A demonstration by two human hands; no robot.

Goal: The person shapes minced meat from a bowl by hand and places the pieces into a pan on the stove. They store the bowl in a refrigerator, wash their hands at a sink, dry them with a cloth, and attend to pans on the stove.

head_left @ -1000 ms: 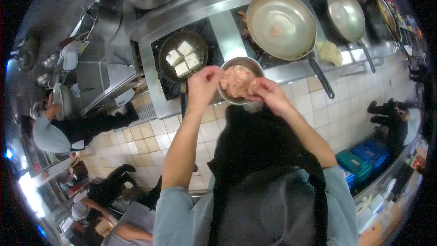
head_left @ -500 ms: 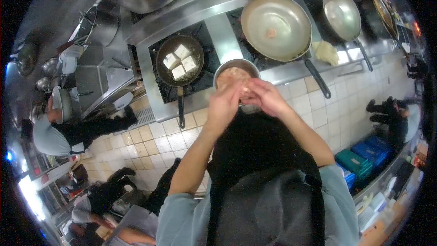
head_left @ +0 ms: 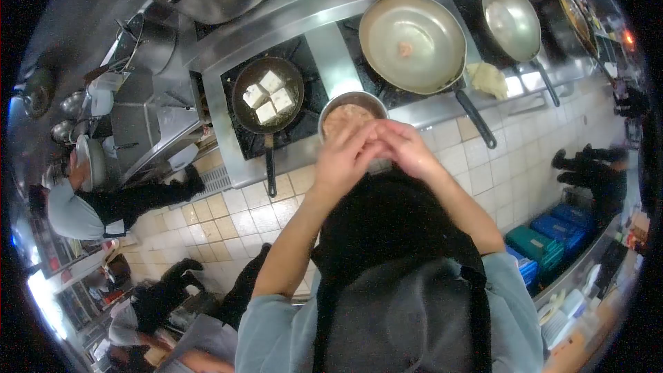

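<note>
Head view: both hands meet just in front of the steel bowl, at the front edge of the stove.
Grip: left hand and right hand are cupped together, fingers overlapping; whatever lies between the palms is hidden, so I cannot tell whether they clasp anything.
Bowl: the steel bowl sits on the stove's front ledge between the two burners, filled with pale pink minced mixture, coarse and wet-looking.
Doing it well: judging by the pose, shaping calls for light, even palm pressure, kept over the bowl so bits drop back in.
Black pan: a small dark frying pan to the left holds four white tofu blocks, square and smooth, its handle pointing off the front edge.
Large pan: a broad metal frying pan, dull and shiny, holds one small pink lump.
Cloth: a crumpled yellowish cloth lies on the ledge to the right.
</note>
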